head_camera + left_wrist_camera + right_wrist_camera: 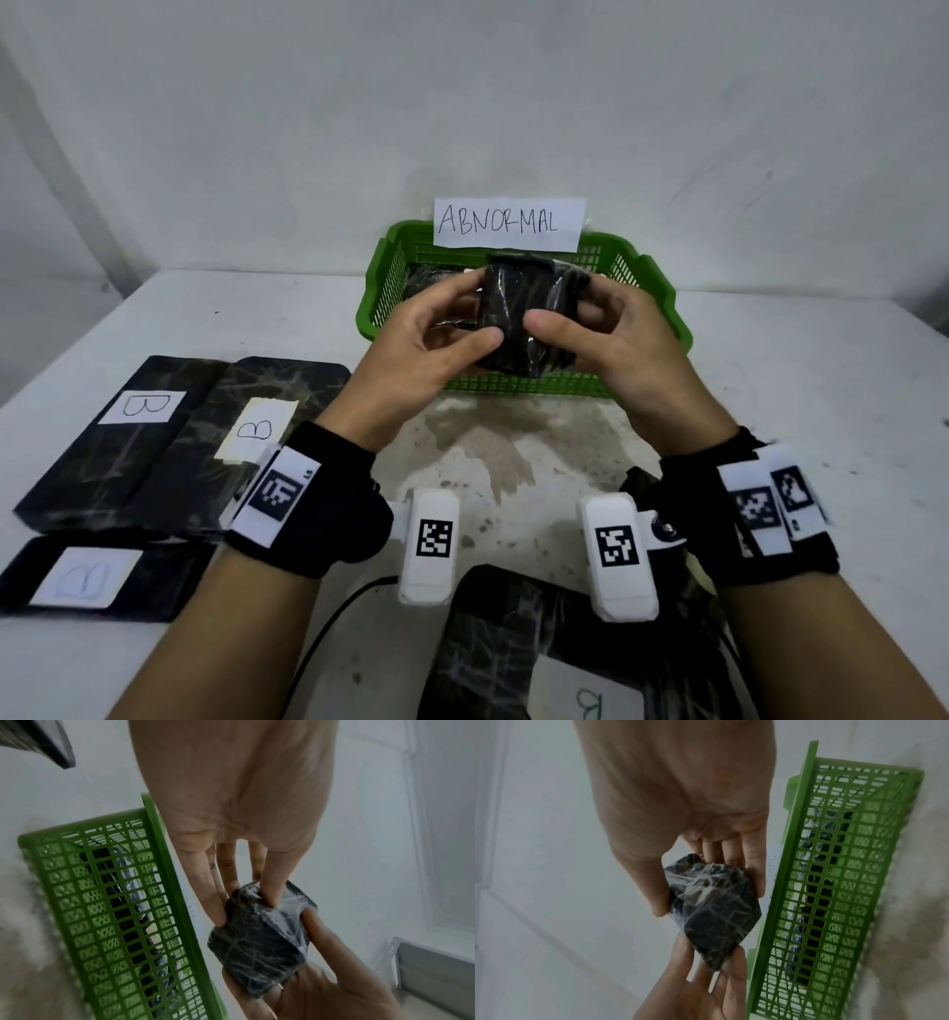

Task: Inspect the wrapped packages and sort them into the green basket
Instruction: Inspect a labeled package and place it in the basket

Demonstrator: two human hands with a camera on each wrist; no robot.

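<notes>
Both hands hold up one small black package [518,313] wrapped in clear film, just above the near side of the green basket [652,288]. My left hand [436,339] pinches its left side, thumb in front and fingers behind. My right hand [585,329] pinches its right side the same way. The left wrist view shows the package [259,939] between fingertips of both hands beside the basket [102,912]. In the right wrist view the package [713,910] shows crinkled film next to the basket [834,882]. Dark wrapped packages lie inside the basket.
A paper sign reading ABNORMAL [508,223] stands on the basket's far rim. Flat black packages with white B labels lie on the table at left [133,426], [231,437], [87,575] and near the front edge [565,663]. A wall is behind.
</notes>
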